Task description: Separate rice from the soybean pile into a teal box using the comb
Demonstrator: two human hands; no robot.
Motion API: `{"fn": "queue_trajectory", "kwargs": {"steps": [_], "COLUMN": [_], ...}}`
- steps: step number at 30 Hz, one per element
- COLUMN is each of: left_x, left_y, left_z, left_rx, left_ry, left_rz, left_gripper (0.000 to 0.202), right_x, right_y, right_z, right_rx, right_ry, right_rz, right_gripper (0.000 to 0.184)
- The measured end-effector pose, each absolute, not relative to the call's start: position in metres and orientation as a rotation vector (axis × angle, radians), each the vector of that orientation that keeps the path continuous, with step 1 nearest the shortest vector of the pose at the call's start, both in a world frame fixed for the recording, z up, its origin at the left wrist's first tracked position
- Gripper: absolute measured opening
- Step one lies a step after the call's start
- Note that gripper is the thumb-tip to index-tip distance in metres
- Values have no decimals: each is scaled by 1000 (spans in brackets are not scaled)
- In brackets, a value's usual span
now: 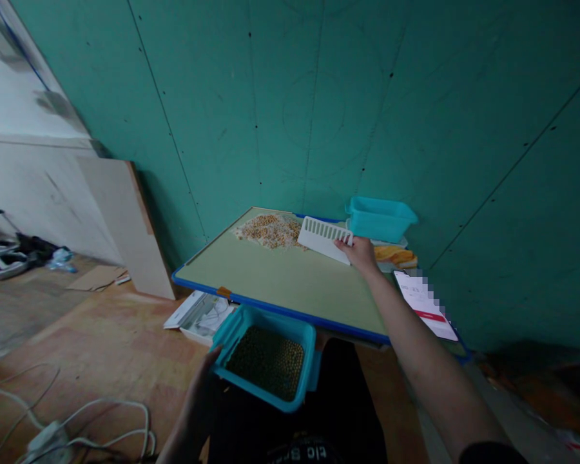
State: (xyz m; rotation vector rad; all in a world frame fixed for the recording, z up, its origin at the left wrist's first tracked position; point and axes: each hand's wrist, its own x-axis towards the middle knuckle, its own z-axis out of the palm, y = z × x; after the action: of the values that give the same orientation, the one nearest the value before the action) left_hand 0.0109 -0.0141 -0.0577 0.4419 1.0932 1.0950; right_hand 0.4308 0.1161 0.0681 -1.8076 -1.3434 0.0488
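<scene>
My right hand [361, 253] reaches over the low table [290, 280] and grips the lower right end of a white flat plastic piece with a row of slots [321, 240]. The far end of that piece touches a spread pile of yellow beans mixed with small pale grains [270, 231]. Below the table's near edge, a turquoise plastic bin [297, 401] rests on my lap, holding many round beans [265, 361]. Closed on the bin's left rim is my left hand [203, 386], its fingers dark and partly hidden.
A second turquoise bin [381, 219] stands at the table's back right, beside a yellow-orange packet [395, 255]. A phone [425, 306] lies on the right corner. An open white box [205, 316] sits under the left edge. Cables and a power strip [51, 441] lie on the floor.
</scene>
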Motion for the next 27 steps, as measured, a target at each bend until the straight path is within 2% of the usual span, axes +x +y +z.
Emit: {"fn": "queue_trajectory", "kwargs": {"steps": [6, 11, 16, 18, 22, 27], "left_x": [17, 26, 23, 21, 18, 13], "left_y": [-14, -11, -13, -14, -15, -16], "left_z": [-49, -28, -26, -32, -48, -65], "left_rx": [403, 270, 314, 348, 400, 506], "left_ry": [1093, 1161, 1137, 1122, 1103, 1081], "left_rz": [1144, 956, 1028, 1064, 1130, 1198], "left_gripper": [47, 69, 73, 70, 48, 53], "right_x": [430, 428, 426, 424, 422, 422], "right_y": [118, 117, 116, 116, 116, 116], "right_z": [68, 69, 70, 71, 72, 71], "right_rx": [-1788, -1750, -1747, -1743, -1702, -1651], "right_ry": [-1356, -1400, -1422, -1432, -1427, -1443], "right_rz": [69, 96, 143, 154, 184, 227], "right_gripper": [29, 33, 35, 37, 37, 37]}}
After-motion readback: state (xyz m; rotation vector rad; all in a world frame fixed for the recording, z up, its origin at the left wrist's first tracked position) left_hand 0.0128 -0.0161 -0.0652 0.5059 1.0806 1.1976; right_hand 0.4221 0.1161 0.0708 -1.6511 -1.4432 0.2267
